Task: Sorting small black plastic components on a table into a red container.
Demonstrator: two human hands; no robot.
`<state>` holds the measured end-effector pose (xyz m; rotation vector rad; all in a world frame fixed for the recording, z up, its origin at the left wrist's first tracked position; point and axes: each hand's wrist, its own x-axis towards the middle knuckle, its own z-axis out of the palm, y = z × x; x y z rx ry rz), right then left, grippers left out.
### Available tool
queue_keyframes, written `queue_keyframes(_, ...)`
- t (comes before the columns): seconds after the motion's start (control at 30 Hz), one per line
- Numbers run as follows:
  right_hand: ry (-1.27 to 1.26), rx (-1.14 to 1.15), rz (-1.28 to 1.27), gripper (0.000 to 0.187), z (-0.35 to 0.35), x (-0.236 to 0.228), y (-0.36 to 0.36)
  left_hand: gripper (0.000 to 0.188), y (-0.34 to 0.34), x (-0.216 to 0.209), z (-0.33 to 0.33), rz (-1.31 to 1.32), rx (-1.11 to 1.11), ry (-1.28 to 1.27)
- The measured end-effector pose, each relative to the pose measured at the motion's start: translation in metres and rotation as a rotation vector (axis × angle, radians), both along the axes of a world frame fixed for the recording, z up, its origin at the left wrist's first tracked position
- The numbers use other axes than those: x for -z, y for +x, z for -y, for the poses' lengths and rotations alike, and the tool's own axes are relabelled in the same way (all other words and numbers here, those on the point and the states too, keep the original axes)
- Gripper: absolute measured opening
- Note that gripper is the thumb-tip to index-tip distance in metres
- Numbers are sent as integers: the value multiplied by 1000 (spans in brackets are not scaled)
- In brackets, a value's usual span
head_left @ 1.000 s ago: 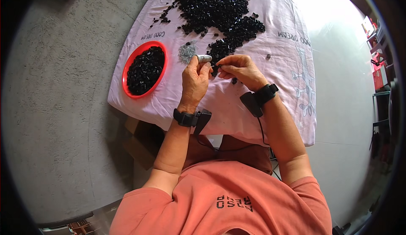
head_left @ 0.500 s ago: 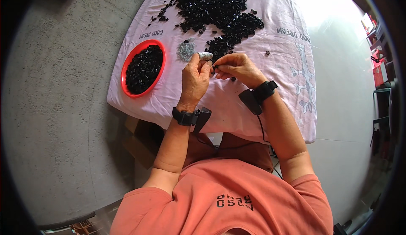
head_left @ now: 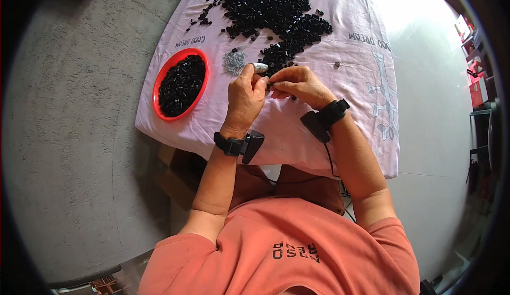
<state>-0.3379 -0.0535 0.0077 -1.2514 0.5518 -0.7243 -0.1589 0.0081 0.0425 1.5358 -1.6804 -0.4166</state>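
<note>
My left hand (head_left: 246,99) and my right hand (head_left: 304,86) meet over the near part of the cloth, fingertips almost touching. A small black piece (head_left: 269,86) shows between them, pinched by my right thumb and forefinger. The left thumb is bent in against the fingers; what they hold there is too small to make out. A pale silvery wrapping (head_left: 260,67) covers one left fingertip. Just beyond the hands lies a large heap of small black tubular pieces (head_left: 271,8). A little pile of thin silvery metal bits (head_left: 234,62) sits beyond my left hand.
To the left stands a red round tray (head_left: 155,94) filled with black pieces. A single black ring (head_left: 337,64) lies apart on the right. The pink printed cloth (head_left: 361,120) covers the table. Both wrists carry black straps with boxy devices, and a cable hangs from the right one.
Both hands stay in nearly the same place, with small shifts of the fingers. The left wrist has tilted slightly. Nothing has visibly been put down or picked up.
</note>
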Motion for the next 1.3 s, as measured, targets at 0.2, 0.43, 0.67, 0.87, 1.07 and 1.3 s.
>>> queue_keyframes(0.2,-7,29,-53,18,-2,-5,1,13,-6,-7,-1,48,3,-29)
queue_keyframes(0.43,-25,33,-37,15,-2,-3,4,18,-6,-13,2,52,40,-9)
queue_keyframes(0.67,-58,35,-29,14,-2,-4,3,16,-10,-15,0,-6,44,-72)
queue_keyframes(0.87,-41,48,-28,14,-3,-5,3,16,-7,-10,2,16,21,-10)
queue_keyframes(1.07,-43,73,-15,15,-1,-6,0,18,-9,-15,0,-91,-5,-55)
queue_keyframes(1.3,-54,66,-12,14,0,-3,-1,19,-11,-11,2,-41,50,-97)
